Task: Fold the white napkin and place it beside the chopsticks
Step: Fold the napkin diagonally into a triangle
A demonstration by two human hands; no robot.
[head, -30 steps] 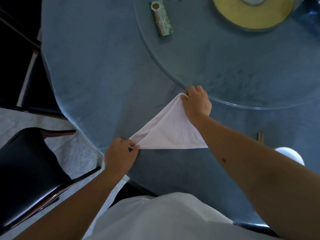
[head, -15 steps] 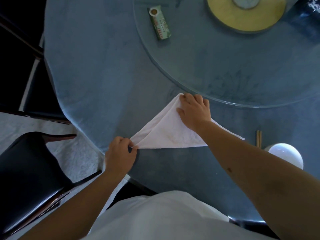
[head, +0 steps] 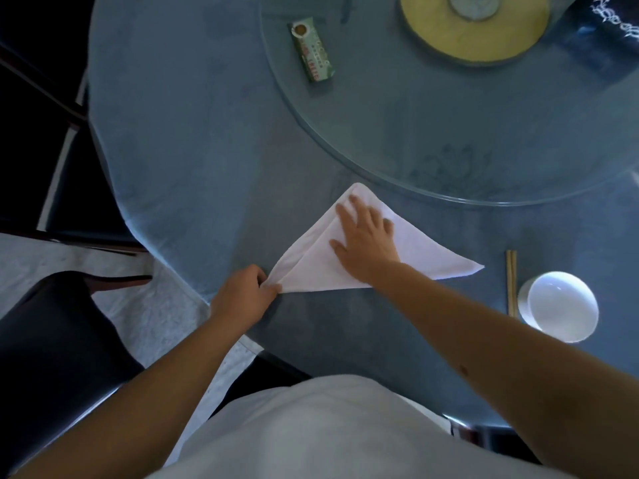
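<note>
right hand [head: 368,242] opened flat on napkin [head: 428,252], fold laid down

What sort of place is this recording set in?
Probably a restaurant or banquet dining room: a round table with a glass turntable, chopsticks beside a white bowl, and a cloth napkin being folded.

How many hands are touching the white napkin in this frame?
2. The left hand pinches the near-left corner of the white napkin; the right hand lies flat and open on its middle, pressing it onto the table.
</note>
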